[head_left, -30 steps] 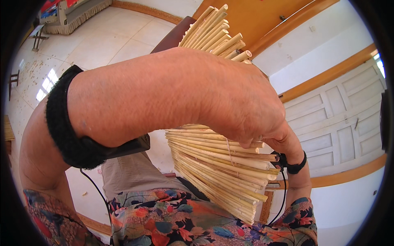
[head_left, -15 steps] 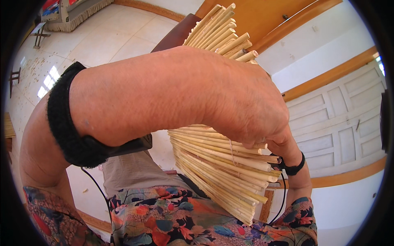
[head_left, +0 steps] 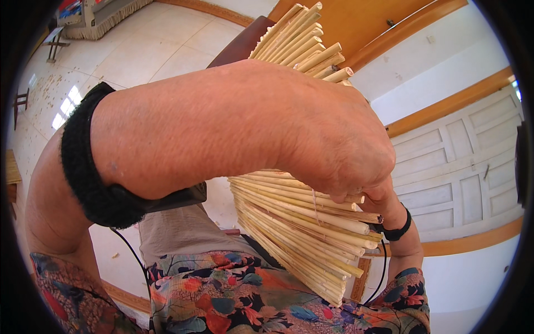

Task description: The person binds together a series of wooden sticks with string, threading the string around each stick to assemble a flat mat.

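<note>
A mat of pale, dry plant stalks [head_left: 289,214] stands fanned out in front of me, a thin string crossing it near the right ends. My left arm reaches across from the left, and my left hand [head_left: 345,142] bends over the stalks with its back toward the view. Its fingers curl down in a closed grip at the stalk ends; what they pinch is hidden. Behind and below it, my right hand [head_left: 381,196] meets it at the mat's right edge, its fingers mostly covered by the left hand. Both wrists wear black straps.
A dark red-brown piece of furniture [head_left: 240,43] stands behind the stalks, near an orange-brown wooden door [head_left: 361,22]. White panelled doors [head_left: 461,161] are at right. Scraps litter the tiled floor [head_left: 156,53] by a small stool [head_left: 55,44] and a fringed sofa [head_left: 105,19].
My left hand has shifted slightly to the right. Both hands stay together at the stalk ends, and the mat has hardly moved.
</note>
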The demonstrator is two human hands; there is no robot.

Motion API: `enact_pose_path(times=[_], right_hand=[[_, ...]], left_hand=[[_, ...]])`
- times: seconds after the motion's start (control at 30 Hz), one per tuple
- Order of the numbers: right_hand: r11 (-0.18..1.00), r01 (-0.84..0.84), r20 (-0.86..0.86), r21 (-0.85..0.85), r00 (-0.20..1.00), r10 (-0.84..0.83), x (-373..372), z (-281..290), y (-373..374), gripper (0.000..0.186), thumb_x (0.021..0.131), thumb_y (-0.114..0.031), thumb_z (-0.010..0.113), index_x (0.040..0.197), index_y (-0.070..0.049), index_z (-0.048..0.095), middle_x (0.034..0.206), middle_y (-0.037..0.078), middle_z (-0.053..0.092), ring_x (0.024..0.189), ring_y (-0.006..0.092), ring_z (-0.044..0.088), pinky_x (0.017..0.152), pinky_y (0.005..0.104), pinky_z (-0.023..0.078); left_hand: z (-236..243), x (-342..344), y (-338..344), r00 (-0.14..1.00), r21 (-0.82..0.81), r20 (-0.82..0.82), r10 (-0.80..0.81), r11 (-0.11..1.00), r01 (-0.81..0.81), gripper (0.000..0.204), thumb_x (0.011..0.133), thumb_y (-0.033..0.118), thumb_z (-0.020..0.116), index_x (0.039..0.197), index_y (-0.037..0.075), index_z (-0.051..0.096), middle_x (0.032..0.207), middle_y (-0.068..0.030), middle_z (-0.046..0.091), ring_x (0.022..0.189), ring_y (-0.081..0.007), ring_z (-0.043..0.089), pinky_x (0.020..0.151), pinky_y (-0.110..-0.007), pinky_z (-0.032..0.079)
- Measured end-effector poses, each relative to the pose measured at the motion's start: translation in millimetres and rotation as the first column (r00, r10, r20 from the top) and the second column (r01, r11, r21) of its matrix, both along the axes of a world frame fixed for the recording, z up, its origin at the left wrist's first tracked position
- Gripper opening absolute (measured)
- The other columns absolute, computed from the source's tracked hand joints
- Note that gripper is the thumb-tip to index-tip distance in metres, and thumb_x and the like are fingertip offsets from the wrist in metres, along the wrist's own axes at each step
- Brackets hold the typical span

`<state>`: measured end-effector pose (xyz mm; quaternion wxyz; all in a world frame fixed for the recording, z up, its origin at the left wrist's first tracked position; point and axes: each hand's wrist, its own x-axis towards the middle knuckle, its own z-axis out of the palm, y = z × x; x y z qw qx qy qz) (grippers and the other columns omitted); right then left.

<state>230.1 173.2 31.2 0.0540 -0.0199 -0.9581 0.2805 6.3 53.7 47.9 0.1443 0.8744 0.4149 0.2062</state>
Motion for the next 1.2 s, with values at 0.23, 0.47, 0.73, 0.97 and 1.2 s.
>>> enact_pose_path(times=[0.23,0.47,0.73,0.97,1.2], right_hand=[[0.996,0.07,0.004,-0.053,0.998,-0.07,5.6,-6.8,1.2,0.03,0.077,0.006,0.074,0.104,-0.007,0.068,0.086,0.01,0.07,0.075,0.027,0.069,0.066,0.0308,0.054],[0.997,0.029,0.035,-0.073,0.999,-0.027,9.0,-9.8,16.5,0.029,0.078,0.007,0.071,0.103,-0.008,0.068,0.086,0.011,0.069,0.072,0.0319,0.066,0.064,0.0342,0.053],[0.95,0.138,0.129,-0.278,0.986,-0.106,12.3,-4.3,14.3,0.027,0.082,0.005,0.068,0.107,-0.005,0.067,0.093,0.013,0.069,0.079,0.0322,0.067,0.068,0.035,0.053],[0.981,0.051,0.096,-0.187,0.995,-0.033,-1.4,1.5,1.4,0.032,0.087,0.0,0.067,0.118,-0.007,0.061,0.094,0.013,0.069,0.08,0.0328,0.068,0.068,0.0366,0.054],[0.994,0.104,0.239,0.036,0.965,-0.11,2.2,8.3,-10.6,0.024,0.092,-0.008,0.064,0.113,-0.005,0.052,0.086,0.015,0.068,0.076,0.0345,0.069,0.066,0.0393,0.055]], left_hand=[[0.1,1.9,-0.5,1.0,0.07,0.007,-0.015,0.997,0.014,0.026,0.09,0.026,0.057,0.091,0.004,0.071,0.084,-0.0128,0.07,0.082,-0.0336,0.066,0.069,-0.04,0.052],[-5.3,-4.0,-4.5,0.991,0.273,0.064,-0.12,0.957,0.098,0.014,0.082,0.014,0.061,0.08,0.001,0.067,0.067,-0.0168,0.065,0.067,-0.0357,0.065,0.06,-0.043,0.05],[-0.5,2.3,1.3,0.994,0.252,0.027,-0.109,0.963,0.099,0.012,0.083,0.012,0.062,0.083,0.002,0.067,0.067,-0.0155,0.065,0.065,-0.0353,0.065,0.057,-0.043,0.051],[-5.3,6.6,6.1,0.997,0.28,-0.001,-0.083,0.957,0.08,0.011,0.083,0.015,0.064,0.084,0.004,0.067,0.071,-0.0138,0.065,0.071,-0.0346,0.066,0.06,-0.043,0.052],[-12.9,5.9,9.1,0.995,0.225,-0.099,-0.016,0.973,0.038,0.016,0.083,0.019,0.068,0.089,0.005,0.064,0.071,-0.0115,0.063,0.075,-0.0313,0.065,0.062,-0.042,0.051]])
